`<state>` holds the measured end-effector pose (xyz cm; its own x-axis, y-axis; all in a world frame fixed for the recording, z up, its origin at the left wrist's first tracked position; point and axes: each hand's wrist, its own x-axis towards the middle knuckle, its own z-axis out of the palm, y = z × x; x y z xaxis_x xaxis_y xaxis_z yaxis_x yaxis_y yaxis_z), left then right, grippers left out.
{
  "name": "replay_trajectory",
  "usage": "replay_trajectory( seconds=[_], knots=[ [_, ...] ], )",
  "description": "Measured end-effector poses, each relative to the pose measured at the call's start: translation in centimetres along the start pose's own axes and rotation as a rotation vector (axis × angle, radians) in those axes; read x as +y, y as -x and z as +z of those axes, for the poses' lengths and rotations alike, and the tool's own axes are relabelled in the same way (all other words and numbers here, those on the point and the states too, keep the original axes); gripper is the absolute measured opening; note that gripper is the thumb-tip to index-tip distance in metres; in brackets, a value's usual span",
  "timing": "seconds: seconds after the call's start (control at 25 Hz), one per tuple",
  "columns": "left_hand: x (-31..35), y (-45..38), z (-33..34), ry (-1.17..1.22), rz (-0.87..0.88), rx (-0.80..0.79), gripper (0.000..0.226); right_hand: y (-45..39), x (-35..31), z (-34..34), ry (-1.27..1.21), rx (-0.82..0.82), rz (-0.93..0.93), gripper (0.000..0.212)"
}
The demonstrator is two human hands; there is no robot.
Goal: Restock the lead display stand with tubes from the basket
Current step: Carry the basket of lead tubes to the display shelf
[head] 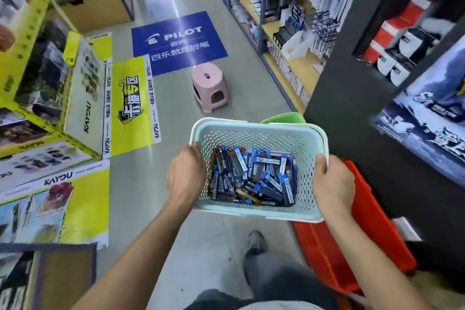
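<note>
pink stool (210,90) ahead in aisle, red crate (352,239) at right; left hand (185,174) and right hand (333,185) grip pale perforated basket (259,133) of blue lead tubes (254,176).

Grey shop aisle floor (226,98) — pink stool (210,89) beside blue floor sign (178,43), stocked shelves (289,20) right.

Shop brightly lit from above, white glare seen on the shiny floor (173,5) and blue mat (178,43), edges bent and smeared by the wide lens, shelves (289,7) blurred, basket (259,133) fairly sharp, shadows soft.
</note>
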<state>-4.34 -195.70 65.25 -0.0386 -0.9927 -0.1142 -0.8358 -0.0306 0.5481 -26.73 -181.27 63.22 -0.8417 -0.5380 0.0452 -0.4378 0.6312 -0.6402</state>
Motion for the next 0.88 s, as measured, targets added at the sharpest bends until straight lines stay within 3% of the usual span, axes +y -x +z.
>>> replay_trajectory(
  seconds=[0.24, 0.48, 0.68, 0.88],
  knots=[
    [7.9, -19.2, 1.3, -0.018, 0.011, 0.024, 0.047, -16.6, -9.7, 6.4, 0.006, 0.028, 0.016, 0.038],
    [13.2, -38.5, 3.8, -0.022, 0.051, -0.057, 0.045, -30.2, -17.6, 16.0, 0.042, 0.056, 0.09, 0.039],
    [17.4, -56.4, 5.6, -0.055, 0.165, -0.129, 0.039, -40.6, -25.2, 25.1, 0.08, 0.131, 0.2, 0.041],
    [23.8, -69.6, 6.5, -0.075, 0.256, -0.195, 0.039, -49.7, -31.3, 29.4, 0.102, 0.175, 0.324, 0.041]
  ],
)
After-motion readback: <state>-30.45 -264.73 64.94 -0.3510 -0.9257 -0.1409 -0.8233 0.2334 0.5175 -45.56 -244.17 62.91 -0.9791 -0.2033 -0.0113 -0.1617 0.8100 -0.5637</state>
